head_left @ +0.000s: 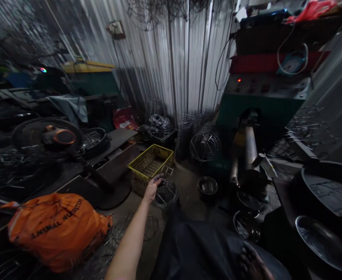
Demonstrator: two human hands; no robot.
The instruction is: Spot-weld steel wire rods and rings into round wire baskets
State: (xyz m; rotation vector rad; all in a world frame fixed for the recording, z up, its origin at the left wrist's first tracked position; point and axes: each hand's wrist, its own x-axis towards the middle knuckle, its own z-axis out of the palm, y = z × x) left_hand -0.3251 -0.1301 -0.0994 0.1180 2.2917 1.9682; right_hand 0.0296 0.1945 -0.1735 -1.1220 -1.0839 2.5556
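Note:
My left hand (152, 189) reaches forward, its fingers pinched at the near-left rim of a round wire frame (165, 193). The frame has thin crossing bars and sits low in front of my knees. Just beyond my fingertips are small squarish wire pieces (168, 170), beside a yellow plastic crate (150, 177) with a mesh floor. My right hand (254, 261), dark with grime and somewhat blurred, lies on the dark cloth (200, 245) over my lap. Its fingers are apart and nothing shows in them.
An orange sack (58, 229) and a standing fan (60, 136) are at left. Wire coils (159, 124) and a round wire cage (205, 144) stand by the metal wall. At right is a green machine (264, 105) with metal arms; bowls (207, 186) and large pans (324, 241) sit nearby.

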